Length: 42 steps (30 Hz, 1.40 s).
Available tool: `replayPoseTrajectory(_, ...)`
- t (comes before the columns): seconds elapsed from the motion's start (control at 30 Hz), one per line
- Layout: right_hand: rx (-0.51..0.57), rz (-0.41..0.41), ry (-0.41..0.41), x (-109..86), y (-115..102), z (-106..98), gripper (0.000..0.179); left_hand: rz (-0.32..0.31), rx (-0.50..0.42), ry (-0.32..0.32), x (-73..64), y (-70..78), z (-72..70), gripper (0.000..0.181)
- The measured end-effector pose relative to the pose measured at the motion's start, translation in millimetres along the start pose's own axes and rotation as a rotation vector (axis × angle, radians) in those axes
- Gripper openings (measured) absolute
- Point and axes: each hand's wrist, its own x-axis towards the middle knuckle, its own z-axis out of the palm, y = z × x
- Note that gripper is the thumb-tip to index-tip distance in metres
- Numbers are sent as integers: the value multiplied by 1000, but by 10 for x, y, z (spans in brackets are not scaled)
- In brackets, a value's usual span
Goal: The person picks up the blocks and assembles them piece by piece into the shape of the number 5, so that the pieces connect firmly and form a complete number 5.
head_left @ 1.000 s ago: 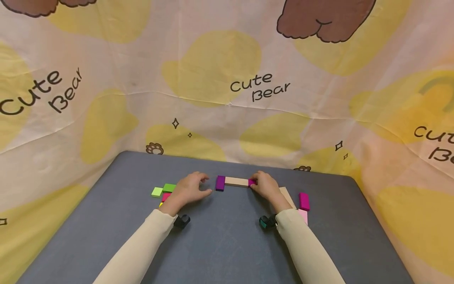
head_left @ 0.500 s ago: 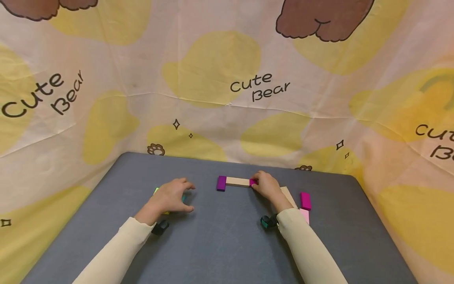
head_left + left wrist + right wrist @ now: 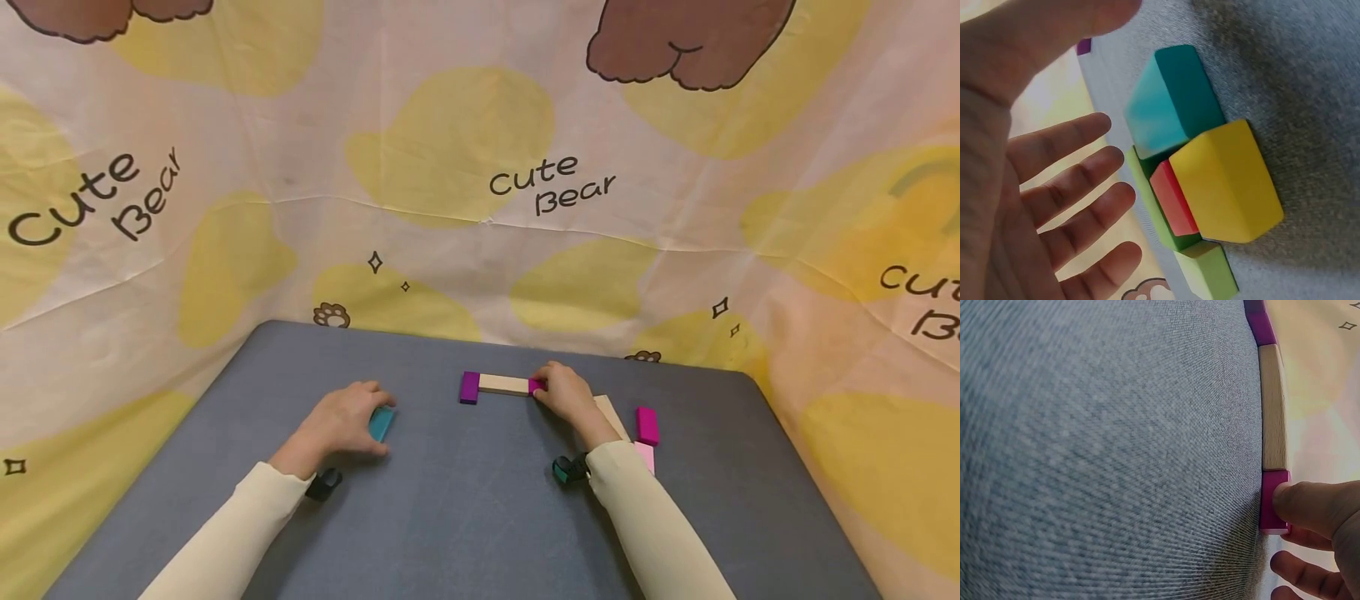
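With spread fingers and the thumb apart, my left hand point(image 3: 337, 421) hovers over a group of blocks on the left, nearest a teal block point(image 3: 1175, 100). Around the teal one sit a yellow block point(image 3: 1229, 181), a red block point(image 3: 1174, 199), a green block point(image 3: 1154, 206) and a light green block point(image 3: 1207, 272); in the head view the hand hides all but the teal. Thumb and fingers of my right hand point(image 3: 564, 392) pinch a magenta block point(image 3: 1271, 500) against the end of a plain wooden block point(image 3: 1274, 406). A purple block point(image 3: 469, 387) stands at that bar's other end.
Beside my right forearm lie another plain wooden block point(image 3: 611, 417), a second magenta block point(image 3: 647, 426) and a pink block point(image 3: 645, 456). A printed cloth point(image 3: 450, 167) rises behind the back edge of the grey table point(image 3: 465, 517).
My left hand has moved left and toward me, away from the purple block, to over the coloured blocks on the left. The right hand keeps its pinch in the same place.
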Motion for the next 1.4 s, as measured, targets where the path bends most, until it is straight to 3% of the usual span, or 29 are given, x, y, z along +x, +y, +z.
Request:
replayPoseTrajectory(0.47, -16, -6, 4, 12, 10, 13, 22, -11, 25, -37, 18, -94, 70, 57)
replayPoseTrajectory(0.9, -2, -10, 8, 7, 0, 6, 21, 6, 15, 38, 24, -125, 107, 56)
replayPoseTrajectory(1.17, -10, -10, 0, 0, -15, -17, 22, 45, -15, 118, 61, 8, 89, 56)
replayPoseTrajectory(1.4, -13, -9, 0, -5, -20, -20, 22, 68, -69, 153, 167, 213, 193, 56)
